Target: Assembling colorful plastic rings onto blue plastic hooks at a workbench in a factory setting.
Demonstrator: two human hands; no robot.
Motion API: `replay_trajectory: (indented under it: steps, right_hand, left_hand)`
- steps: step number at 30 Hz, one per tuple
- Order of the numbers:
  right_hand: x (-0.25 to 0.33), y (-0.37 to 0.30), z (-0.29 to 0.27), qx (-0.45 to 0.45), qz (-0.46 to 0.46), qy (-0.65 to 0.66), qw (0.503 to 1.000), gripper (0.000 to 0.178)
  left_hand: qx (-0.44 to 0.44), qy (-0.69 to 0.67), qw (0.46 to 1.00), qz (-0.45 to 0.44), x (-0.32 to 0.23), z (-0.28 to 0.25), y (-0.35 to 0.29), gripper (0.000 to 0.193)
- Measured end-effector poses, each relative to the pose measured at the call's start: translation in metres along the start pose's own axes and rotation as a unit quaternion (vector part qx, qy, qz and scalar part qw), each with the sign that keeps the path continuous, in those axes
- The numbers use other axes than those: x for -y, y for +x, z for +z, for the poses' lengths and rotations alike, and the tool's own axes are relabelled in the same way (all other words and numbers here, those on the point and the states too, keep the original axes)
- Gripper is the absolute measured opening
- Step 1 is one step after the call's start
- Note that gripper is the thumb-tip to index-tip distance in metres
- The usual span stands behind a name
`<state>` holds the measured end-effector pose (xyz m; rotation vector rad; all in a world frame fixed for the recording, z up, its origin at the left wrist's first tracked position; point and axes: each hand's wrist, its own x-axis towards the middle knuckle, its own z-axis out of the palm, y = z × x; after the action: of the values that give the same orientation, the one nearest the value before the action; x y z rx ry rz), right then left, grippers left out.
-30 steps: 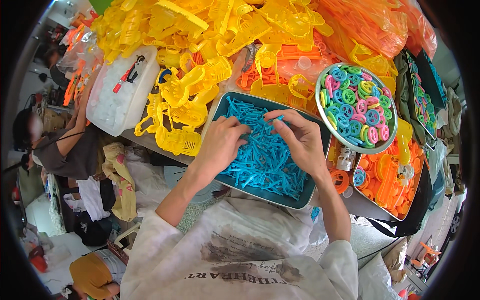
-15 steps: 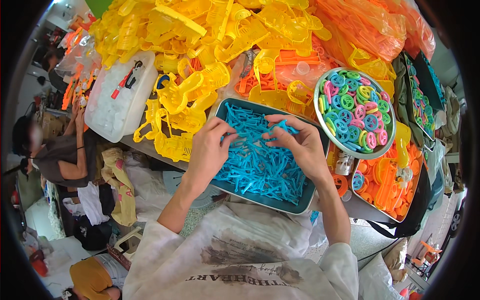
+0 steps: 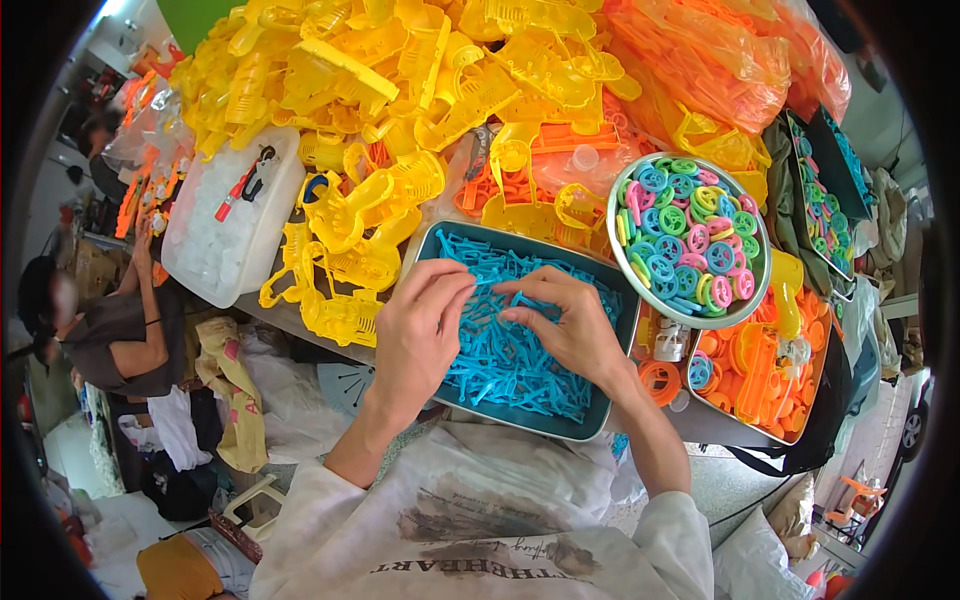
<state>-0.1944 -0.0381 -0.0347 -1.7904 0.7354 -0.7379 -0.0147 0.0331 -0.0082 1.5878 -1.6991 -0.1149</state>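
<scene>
A dark teal metal tray (image 3: pixel 613 372) sits in front of me, filled with many thin blue plastic pieces (image 3: pixel 515 372). Over its left half, my left hand (image 3: pixel 425 315) is closed, thumb and index finger pinched together; what is between the fingertips is too small to make out. My right hand (image 3: pixel 562 322) is closed just across from it, thumb and fingers curled around a small blue plastic piece (image 3: pixel 518 299). The fingertips of both hands are close together above the heap.
Yellow plastic parts (image 3: pixel 340 95) pile up behind the tray. A metal bowl (image 3: pixel 622 250) of coloured rings stands right, beside a tray of orange parts (image 3: pixel 765 375). At left are a white tub (image 3: pixel 285 225) with red-handled cutters (image 3: pixel 243 187) and a person (image 3: pixel 120 325).
My two hands have come closer together, the right moving left over the tray. The whole view has shifted slightly, with the tray now lower and further left.
</scene>
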Motion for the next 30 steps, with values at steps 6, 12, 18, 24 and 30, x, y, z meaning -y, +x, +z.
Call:
replay_trajectory:
  steps: [6,12,18,24,30]
  right_hand:
    - [0.004,-0.001,0.001,-0.054,0.007,-0.025,0.998,0.031]
    - [0.0,-0.003,0.002,-0.009,-0.019,-0.033,0.999,0.027]
    - [-0.009,-0.003,0.004,-0.005,-0.07,-0.015,0.997,0.023]
    - [-0.001,-0.004,-0.001,0.023,0.014,0.007,1.0,0.022]
    - [0.0,-0.002,-0.003,0.018,0.007,-0.009,1.0,0.021]
  left_hand:
    - [0.066,-0.174,0.978,-0.098,-0.012,-0.001,0.001,0.01]
    - [0.092,-0.37,0.9,-0.21,-0.003,0.014,-0.008,0.01]
    - [0.064,-0.376,0.898,-0.22,-0.016,0.016,-0.003,0.012]
    - [0.059,-0.271,0.955,-0.109,-0.007,0.02,-0.007,0.014]
    - [0.008,-0.282,0.945,-0.164,-0.011,0.029,-0.012,0.013]
